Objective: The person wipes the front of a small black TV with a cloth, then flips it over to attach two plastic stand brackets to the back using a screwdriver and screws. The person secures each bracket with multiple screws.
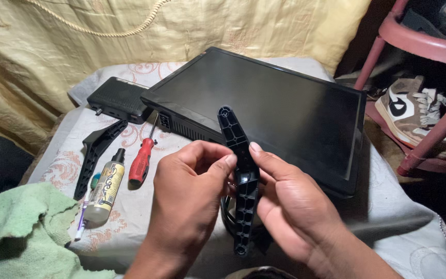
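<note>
A flat black monitor (pixel 280 108) lies across the frame's centre. In front, lower centre, a ribbed black stand leg (pixel 239 175) stands upright, long axis vertical, pinched between left hand (pixel 187 201) and right hand (pixel 290 206), fingers closed on its middle.

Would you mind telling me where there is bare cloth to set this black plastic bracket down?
Bare cloth lies right of the hands, below the flat screen. Another patch sits between the red screwdriver and left hand. The left side is crowded: bottle, second bracket, green towel.
</note>
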